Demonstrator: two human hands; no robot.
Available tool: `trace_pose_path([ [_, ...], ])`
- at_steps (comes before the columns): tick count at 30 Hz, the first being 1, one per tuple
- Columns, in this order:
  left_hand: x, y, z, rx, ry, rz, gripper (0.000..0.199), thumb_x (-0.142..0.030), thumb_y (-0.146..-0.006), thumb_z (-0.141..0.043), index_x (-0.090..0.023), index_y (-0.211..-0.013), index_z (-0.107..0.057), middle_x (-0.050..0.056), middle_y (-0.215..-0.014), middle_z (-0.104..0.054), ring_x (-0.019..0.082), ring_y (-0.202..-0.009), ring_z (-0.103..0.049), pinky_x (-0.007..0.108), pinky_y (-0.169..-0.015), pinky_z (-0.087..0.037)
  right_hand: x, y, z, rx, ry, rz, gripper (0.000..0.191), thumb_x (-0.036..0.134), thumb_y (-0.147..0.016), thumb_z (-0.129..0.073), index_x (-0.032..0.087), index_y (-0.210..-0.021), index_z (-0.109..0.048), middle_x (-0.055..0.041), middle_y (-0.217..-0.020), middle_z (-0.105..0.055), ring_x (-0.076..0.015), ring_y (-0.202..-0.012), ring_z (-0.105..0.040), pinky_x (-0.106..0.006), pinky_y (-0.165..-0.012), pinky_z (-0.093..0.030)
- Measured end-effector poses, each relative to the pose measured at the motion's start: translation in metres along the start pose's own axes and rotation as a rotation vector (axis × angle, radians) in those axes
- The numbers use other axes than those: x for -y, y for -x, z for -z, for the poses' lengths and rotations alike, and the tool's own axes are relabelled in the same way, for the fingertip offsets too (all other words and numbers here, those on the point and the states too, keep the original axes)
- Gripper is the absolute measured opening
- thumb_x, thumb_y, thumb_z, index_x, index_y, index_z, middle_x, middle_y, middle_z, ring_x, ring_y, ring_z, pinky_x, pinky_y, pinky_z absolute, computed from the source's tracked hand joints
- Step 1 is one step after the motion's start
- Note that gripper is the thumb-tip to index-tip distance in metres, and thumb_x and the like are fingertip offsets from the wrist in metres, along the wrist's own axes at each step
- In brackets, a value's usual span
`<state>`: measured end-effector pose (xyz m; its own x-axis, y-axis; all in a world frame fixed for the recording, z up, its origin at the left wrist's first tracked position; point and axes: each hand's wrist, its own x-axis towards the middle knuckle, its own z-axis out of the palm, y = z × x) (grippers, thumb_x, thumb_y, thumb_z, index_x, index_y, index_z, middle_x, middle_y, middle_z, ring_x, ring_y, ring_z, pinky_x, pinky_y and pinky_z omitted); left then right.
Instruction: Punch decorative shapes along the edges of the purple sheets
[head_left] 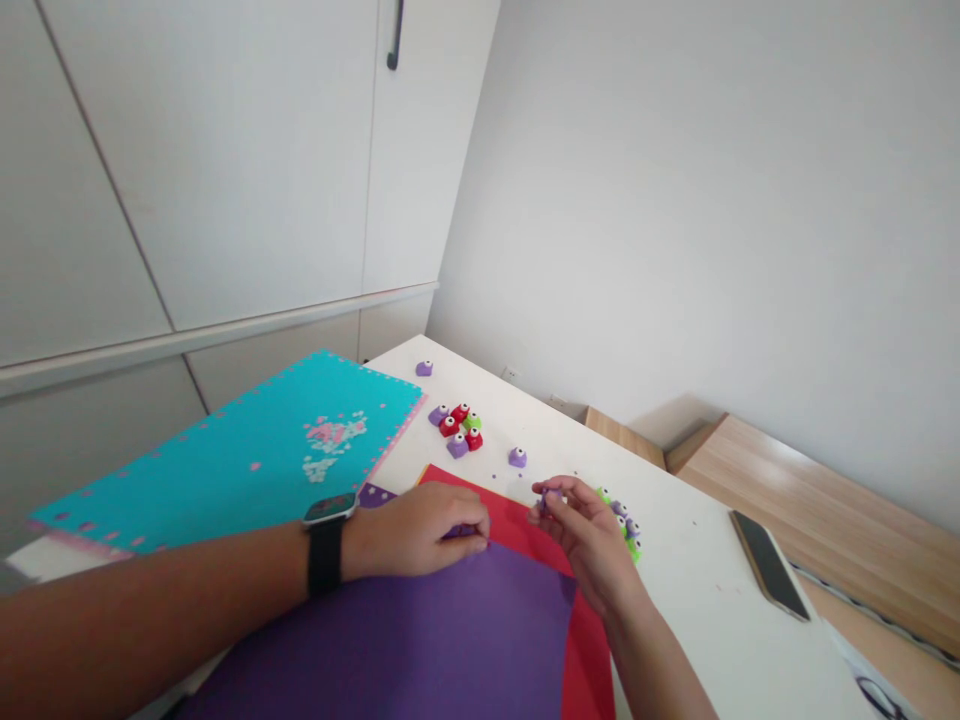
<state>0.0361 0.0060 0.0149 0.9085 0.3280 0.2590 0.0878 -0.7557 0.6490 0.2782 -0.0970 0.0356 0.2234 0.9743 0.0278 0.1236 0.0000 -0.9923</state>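
My left hand (431,528), below a wrist with a dark-strapped watch (330,508), is closed at the far edge of a purple sheet (420,640). Purple shows between its curled fingers. My right hand (589,530) pinches a small purple craft punch (551,496), partly covered by the fingers, above the table. Under the purple sheet lies a red sheet (589,655). Just ahead stands a single purple punch (517,457). Green and purple punches (622,515) sit behind my right hand, partly hidden by it.
A blue sheet (225,475) with notched edges carries a pile of paper cut-outs (330,435) at left. Several red, purple and green punches (459,430) cluster near the middle, with another purple punch (424,368) farther back. A phone (766,562) lies at right.
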Motion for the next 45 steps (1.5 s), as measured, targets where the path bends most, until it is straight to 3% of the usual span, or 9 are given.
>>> trace_pose_path([
  [4,0.001,0.001,-0.002,0.010,-0.018,-0.019,0.010,-0.022,-0.095,-0.059,-0.022,-0.097,-0.069,0.003,-0.095,-0.073,0.019,-0.089,-0.068,0.025,-0.080,-0.045,-0.026,-0.026,0.014,-0.163,0.630,0.201,0.032,0.041,-0.093,-0.057,0.021,-0.115,-0.070,-0.0105,-0.100,-0.073,-0.0273,-0.089,-0.068,-0.045,-0.085,-0.057],
  [9,0.002,0.001,-0.003,0.025,-0.038,-0.029,0.010,-0.024,-0.095,-0.059,-0.022,-0.096,-0.069,0.004,-0.095,-0.073,0.020,-0.088,-0.068,0.025,-0.079,-0.046,-0.038,-0.062,0.018,-0.146,0.823,0.252,0.031,0.026,-0.088,-0.060,0.022,-0.115,-0.075,-0.0139,-0.105,-0.073,-0.0307,-0.099,-0.067,-0.046,-0.096,-0.050],
  [15,0.005,0.001,-0.006,0.032,-0.043,-0.037,0.011,-0.024,-0.096,-0.057,-0.022,-0.095,-0.068,0.004,-0.094,-0.073,0.020,-0.086,-0.067,0.026,-0.078,-0.045,-0.036,-0.086,-0.021,-0.032,0.990,0.275,0.022,0.022,-0.089,-0.064,0.020,-0.108,-0.076,-0.0108,-0.100,-0.073,-0.0270,-0.096,-0.069,-0.037,-0.091,-0.051],
  [20,0.005,0.001,-0.006,0.008,-0.021,-0.051,0.012,-0.026,-0.095,-0.058,-0.021,-0.091,-0.068,0.004,-0.089,-0.072,0.019,-0.082,-0.066,0.027,-0.074,-0.044,-0.024,-0.085,-0.048,0.024,1.064,0.346,0.029,0.024,-0.095,-0.061,0.023,-0.123,-0.070,-0.0078,-0.111,-0.071,-0.0228,-0.103,-0.068,-0.031,-0.094,-0.050],
  [25,0.002,0.000,-0.003,0.029,-0.020,-0.040,0.012,-0.024,-0.096,-0.057,-0.022,-0.093,-0.068,0.004,-0.092,-0.072,0.019,-0.084,-0.067,0.026,-0.076,-0.044,-0.017,-0.085,0.004,-0.135,1.234,0.292,0.035,0.020,-0.102,-0.045,0.022,-0.131,-0.064,-0.0147,-0.128,-0.063,-0.0269,-0.109,-0.063,-0.038,-0.096,-0.046],
  [31,0.001,0.001,-0.004,0.027,-0.023,-0.056,0.014,-0.027,-0.098,-0.055,-0.022,-0.094,-0.068,0.004,-0.093,-0.072,0.020,-0.086,-0.067,0.026,-0.076,-0.043,-0.032,-0.062,0.082,-0.185,1.406,0.168,0.025,0.022,-0.100,-0.051,0.023,-0.114,-0.071,-0.0126,-0.115,-0.069,-0.0290,-0.109,-0.062,-0.047,-0.104,-0.036],
  [37,0.000,0.000,-0.005,0.041,-0.023,-0.043,0.013,-0.026,-0.098,-0.056,-0.022,-0.094,-0.068,0.004,-0.093,-0.072,0.020,-0.086,-0.067,0.026,-0.076,-0.043,-0.053,-0.026,0.104,-0.179,1.369,0.113,0.025,0.025,-0.102,-0.046,0.025,-0.108,-0.071,-0.0101,-0.110,-0.070,-0.0244,-0.100,-0.066,-0.034,-0.088,-0.046],
  [41,0.001,0.000,-0.005,0.053,-0.035,-0.029,0.012,-0.026,-0.098,-0.056,-0.022,-0.096,-0.068,0.003,-0.095,-0.072,0.019,-0.088,-0.067,0.025,-0.078,-0.043,-0.052,-0.006,0.117,-0.226,1.268,0.131,0.023,0.026,-0.098,-0.050,0.023,-0.107,-0.071,-0.0122,-0.107,-0.071,-0.0283,-0.102,-0.066,-0.039,-0.091,-0.047],
  [45,0.003,-0.001,-0.005,0.054,-0.033,-0.018,0.012,-0.027,-0.099,-0.056,-0.022,-0.096,-0.067,0.003,-0.096,-0.072,0.019,-0.088,-0.067,0.025,-0.079,-0.044,-0.035,0.002,0.117,-0.284,1.106,0.174,0.033,0.034,-0.094,-0.055,0.021,-0.123,-0.064,-0.0138,-0.115,-0.071,-0.0299,-0.099,-0.067,-0.044,-0.090,-0.050],
])
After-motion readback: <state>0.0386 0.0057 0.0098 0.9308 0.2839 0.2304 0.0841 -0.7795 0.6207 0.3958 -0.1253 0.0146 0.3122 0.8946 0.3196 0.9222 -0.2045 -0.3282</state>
